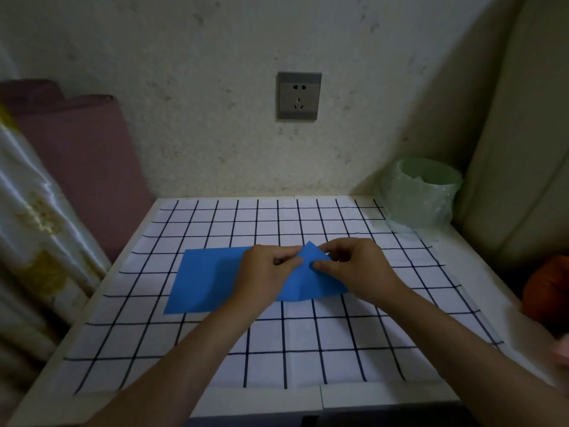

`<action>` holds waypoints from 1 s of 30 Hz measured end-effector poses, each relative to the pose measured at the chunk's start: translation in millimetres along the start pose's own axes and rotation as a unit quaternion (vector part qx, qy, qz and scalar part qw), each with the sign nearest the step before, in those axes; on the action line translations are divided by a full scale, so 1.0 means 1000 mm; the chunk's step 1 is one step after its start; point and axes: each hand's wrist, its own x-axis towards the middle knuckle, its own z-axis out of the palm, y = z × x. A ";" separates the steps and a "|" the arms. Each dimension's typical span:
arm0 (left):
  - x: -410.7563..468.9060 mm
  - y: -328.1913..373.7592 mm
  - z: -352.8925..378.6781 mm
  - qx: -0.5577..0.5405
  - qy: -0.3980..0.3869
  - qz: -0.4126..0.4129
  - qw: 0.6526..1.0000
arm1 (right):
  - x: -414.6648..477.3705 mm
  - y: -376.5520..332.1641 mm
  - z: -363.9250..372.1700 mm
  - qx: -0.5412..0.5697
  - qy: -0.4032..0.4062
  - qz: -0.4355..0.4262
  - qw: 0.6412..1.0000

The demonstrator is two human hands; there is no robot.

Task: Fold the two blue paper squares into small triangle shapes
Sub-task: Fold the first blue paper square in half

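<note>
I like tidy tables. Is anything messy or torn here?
Nothing stands out. The flat blue paper square lies on the black-lined white grid sheet; the left hand and right hand pinch the folded blue paper. No tears show.

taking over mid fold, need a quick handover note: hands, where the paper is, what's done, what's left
Left hand: pinches the top edge of the folded blue paper triangle.
Right hand: grips the same piece, thumb pressed on top.
Flat blue paper square: lies on the grid-lined white mat, left of the hands. Whether the two pieces overlap under the left hand is hidden.
Done: one square is roughly in a triangle shape.
Left: finish and crease it smaller, then fold the flat square.
</note>
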 end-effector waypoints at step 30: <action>0.011 -0.011 0.014 0.186 -0.050 -0.049 0.980 | 0.023 0.006 0.020 -0.127 -0.044 0.070 0.988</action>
